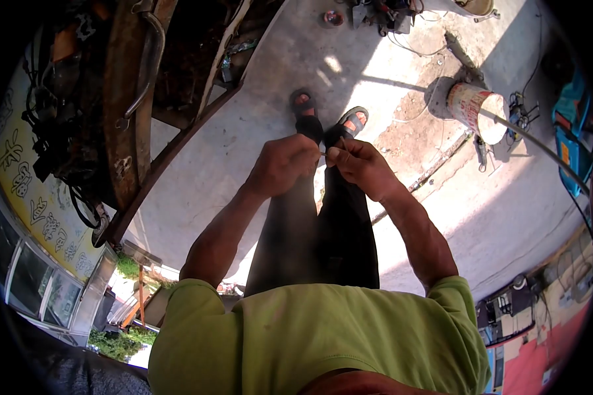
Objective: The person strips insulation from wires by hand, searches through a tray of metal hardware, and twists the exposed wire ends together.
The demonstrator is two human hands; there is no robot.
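Note:
My left hand (284, 164) is closed, its fingers curled in and its fingertips almost meeting those of the other hand. Facing it, my right hand (364, 168) pinches with thumb and forefinger. Between the two sets of fingertips shows a tiny pale, thin piece (323, 154), too small to name. Both hands are held in front of my dark trousers (346, 224), above my sandalled feet (354, 122).
A rusty metal frame (128, 99) with hanging cables stands at the left. To the right are a white bucket (471, 105) with red print, a long pole (540, 146) and a blue-and-orange case (568, 155). Tools (402, 16) lie on the concrete floor (204, 164) at the top.

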